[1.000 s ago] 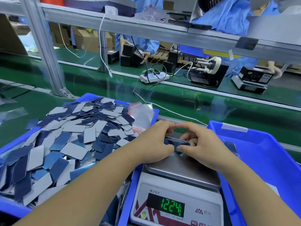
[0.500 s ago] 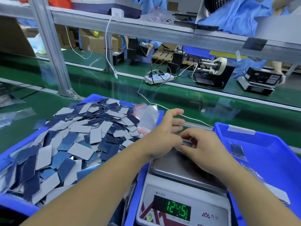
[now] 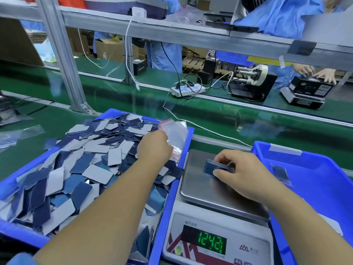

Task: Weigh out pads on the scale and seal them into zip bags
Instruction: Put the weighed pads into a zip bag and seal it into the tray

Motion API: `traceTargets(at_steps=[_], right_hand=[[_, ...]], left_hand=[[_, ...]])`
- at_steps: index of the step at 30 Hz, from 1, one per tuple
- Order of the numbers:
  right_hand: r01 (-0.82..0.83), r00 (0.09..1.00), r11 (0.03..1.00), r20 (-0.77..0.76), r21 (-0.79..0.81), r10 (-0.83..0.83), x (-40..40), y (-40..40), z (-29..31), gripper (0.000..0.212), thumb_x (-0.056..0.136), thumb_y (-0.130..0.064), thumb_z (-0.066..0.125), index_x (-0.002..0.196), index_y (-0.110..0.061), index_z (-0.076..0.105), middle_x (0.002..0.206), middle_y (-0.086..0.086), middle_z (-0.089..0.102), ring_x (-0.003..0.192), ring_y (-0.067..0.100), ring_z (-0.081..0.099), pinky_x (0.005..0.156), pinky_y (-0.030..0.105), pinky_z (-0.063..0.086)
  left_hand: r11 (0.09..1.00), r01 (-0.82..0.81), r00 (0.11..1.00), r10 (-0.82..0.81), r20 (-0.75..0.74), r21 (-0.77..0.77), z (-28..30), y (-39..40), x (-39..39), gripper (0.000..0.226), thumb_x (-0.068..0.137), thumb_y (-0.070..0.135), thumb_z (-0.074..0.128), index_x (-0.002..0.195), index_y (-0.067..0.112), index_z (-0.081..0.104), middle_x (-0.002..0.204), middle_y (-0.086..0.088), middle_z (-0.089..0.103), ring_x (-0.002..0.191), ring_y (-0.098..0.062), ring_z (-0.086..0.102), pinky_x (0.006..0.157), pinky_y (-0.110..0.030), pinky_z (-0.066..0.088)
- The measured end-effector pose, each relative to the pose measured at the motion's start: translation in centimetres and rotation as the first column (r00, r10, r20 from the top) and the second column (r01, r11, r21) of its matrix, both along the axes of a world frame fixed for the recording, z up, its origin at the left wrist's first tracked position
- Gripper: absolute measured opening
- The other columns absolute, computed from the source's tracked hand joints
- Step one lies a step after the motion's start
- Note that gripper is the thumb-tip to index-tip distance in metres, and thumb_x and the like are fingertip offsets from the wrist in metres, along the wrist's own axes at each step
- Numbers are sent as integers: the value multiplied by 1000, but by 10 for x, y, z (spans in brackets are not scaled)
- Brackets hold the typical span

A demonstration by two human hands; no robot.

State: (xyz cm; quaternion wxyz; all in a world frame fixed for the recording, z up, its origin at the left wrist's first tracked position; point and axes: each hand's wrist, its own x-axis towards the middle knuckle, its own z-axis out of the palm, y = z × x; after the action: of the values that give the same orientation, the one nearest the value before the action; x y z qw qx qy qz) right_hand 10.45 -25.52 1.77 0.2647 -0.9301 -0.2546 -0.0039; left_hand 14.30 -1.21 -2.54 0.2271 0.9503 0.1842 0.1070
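The green surface (image 3: pixel 57 119) carries everything, with the scale (image 3: pixel 217 217) as the landmark near the front. Behind the scale runs the green conveyor belt (image 3: pixel 238 115), and beyond it stand a power strip (image 3: pixel 188 90), a tape dispenser (image 3: pixel 252 81) and a second scale (image 3: pixel 303 92) where another person's hands work. An aluminium post (image 3: pixel 63 54) rises far left of the scale.

Left of the scale, touching it, sits a large blue bin (image 3: pixel 172 197) heaped with loose blue and grey pads (image 3: pixel 80 161). A sheaf of clear zip bags (image 3: pixel 174 134) lies at the bin's back corner nearest the scale. Right of the scale stands a second blue bin (image 3: pixel 315 178) holding a bagged pack (image 3: pixel 280 173) against its wall.

The left hand (image 3: pixel 154 148) reaches over the pad heap to the zip bags; its fingers are hidden, so its grip cannot be told. On the scale's steel platter, the right hand (image 3: pixel 238 173) has its grip closed round a small stack of pads (image 3: pixel 211 167), thumb in front, fingers behind. The scale's green display (image 3: pixel 210 243) reads 124.21.
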Motion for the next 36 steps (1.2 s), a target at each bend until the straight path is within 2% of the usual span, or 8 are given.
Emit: traceTargets(at_steps=[6,11,14,18,23,29,34,36], right_hand=[[7,1000,1000,14,20,-7,0,0,0,13,84,-26,72,81,-35,63,82,-30,63,69,-1,60,61,14,43],[80,994,970,-84,229,-62,1,0,0,12,83,-21,75,79,-31,68,74,-17,66,56,1,52,56,13,41],[188,936,793,-350,579,34,-2,5,3,13,86,-10,74,81,-20,68,71,-2,64,54,11,47,48,18,38],[287,897,633,-434,719,87,-6,9,8,14,89,-8,69,84,-21,67,77,1,66,49,12,43,44,18,35],[275,933,572,-359,773,37,-5,6,10,15,83,-8,73,80,-20,64,67,0,62,45,13,42,42,19,33],[286,926,419,-360,862,109,-5,6,15,13,76,-15,71,72,-25,64,81,16,62,48,12,39,45,21,30],[235,930,498,-342,835,134,-7,5,13,19,77,-11,77,80,-23,63,90,27,62,50,15,42,47,23,33],[207,939,520,-318,828,133,-7,4,11,16,82,-8,74,82,-21,64,86,26,63,52,17,43,48,25,33]], left_hand=[[981,-34,994,53,96,-188,9,4,-5,30,84,9,52,90,27,75,91,2,72,89,-25,63,71,-33,54],[948,78,959,13,282,-308,29,-1,-16,16,88,18,60,81,29,69,79,16,62,77,-8,60,63,-24,40],[748,324,920,-106,377,-579,41,-15,-29,14,82,18,71,73,26,65,70,16,66,62,2,58,62,-22,44],[412,519,849,-347,398,-749,45,-37,-42,22,86,8,74,74,21,60,75,0,67,71,-9,64,61,-21,51],[366,525,835,-395,382,-769,43,-49,-48,28,86,-1,72,79,20,55,79,2,67,70,-10,61,61,-20,51],[29,331,882,-365,299,-943,49,-49,-52,54,69,16,82,111,23,49,75,2,62,54,-9,48,50,-20,36],[258,481,822,-464,329,-838,48,-53,-54,4,76,26,78,77,27,74,64,12,58,53,-1,48,52,-17,35],[292,510,817,-459,349,-809,46,-52,-52,16,85,16,76,71,24,75,60,12,60,51,0,49,50,-13,37]])
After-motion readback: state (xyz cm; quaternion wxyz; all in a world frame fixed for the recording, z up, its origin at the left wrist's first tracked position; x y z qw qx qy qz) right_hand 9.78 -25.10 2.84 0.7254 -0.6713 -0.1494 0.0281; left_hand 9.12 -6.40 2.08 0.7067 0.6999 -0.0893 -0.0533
